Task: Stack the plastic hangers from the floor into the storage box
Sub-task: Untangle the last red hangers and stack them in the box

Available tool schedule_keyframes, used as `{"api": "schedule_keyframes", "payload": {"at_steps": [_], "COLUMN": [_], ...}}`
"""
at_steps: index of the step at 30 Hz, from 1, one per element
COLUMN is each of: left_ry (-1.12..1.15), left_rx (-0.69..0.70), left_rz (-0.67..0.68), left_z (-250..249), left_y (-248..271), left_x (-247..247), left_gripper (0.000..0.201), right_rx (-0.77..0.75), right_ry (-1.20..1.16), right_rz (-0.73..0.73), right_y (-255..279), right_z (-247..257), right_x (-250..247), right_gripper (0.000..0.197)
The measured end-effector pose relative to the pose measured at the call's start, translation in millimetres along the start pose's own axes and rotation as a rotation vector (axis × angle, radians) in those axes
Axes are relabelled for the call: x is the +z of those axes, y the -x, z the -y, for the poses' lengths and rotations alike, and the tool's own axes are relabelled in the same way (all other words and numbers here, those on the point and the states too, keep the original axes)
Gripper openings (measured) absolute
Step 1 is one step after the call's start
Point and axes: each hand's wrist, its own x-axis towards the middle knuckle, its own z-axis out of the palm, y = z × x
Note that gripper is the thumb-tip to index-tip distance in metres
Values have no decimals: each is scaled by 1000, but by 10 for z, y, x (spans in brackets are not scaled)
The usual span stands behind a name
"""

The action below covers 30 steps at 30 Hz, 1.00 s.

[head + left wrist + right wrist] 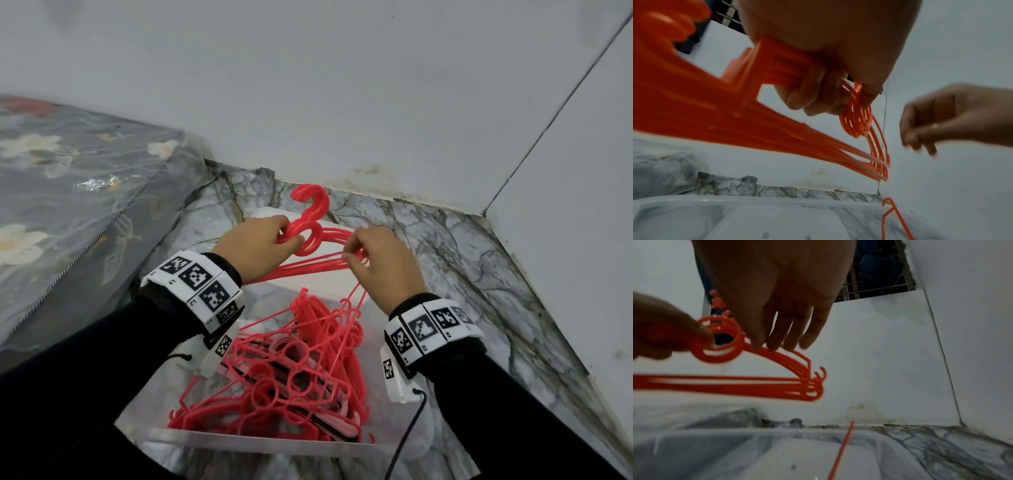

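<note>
The marble-patterned grey floor (445,246) meets a plain white wall (308,85) at the far side. A dark floral-print mattress (68,178) lies along the left.

On the floor, in front of the person, stands the clear rectangular plastic storage box (274,445). Its interior holds a tangled pile of red plastic hangers (291,370), with a few pale pink ones among them.

Above the far end of the box, a bunch of matching red plastic hangers (310,236) is held in the air, hooks pointing toward the wall, bars running sideways between the two hands.

The left hand (260,251) is closed around the bunch at the ring-shaped necks below the hooks; the left wrist view shows fingers (818,97) curled through the necks. The right hand (383,267) sits at the right shoulder of the bunch. In the right wrist view its fingers (789,331) are extended, with the tips resting on the upper edge of the shoulders; in the head view they appear slightly bent. No curled grip is visible there.

Both wrists carry white bands printed with black square markers (202,287).
</note>
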Motion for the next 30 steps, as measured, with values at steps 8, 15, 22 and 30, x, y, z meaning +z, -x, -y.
{"api": "schedule_keyframes", "payload": {"at_steps": [8,15,22,30], "left_ry": [29,9,50,82], "left_rx": [-63,-74,-76,-88], "left_rz": [-137,-103,-123,-251], "left_z": [119,113,114,143], "left_y": [-63,-47,-91,-96], "left_x": [-85,-91,-153,-228], "left_gripper": [35,34,34,33], "right_rx": [-265,-272,-376,-68], "right_ry": [363,508,339,70], "right_rz": [766,851,769,508], "right_y": [378,465,425,80], "right_z": [130,149,216,102], "right_x": [782,1027,1017,618], "right_gripper": [25,40,32,34]}}
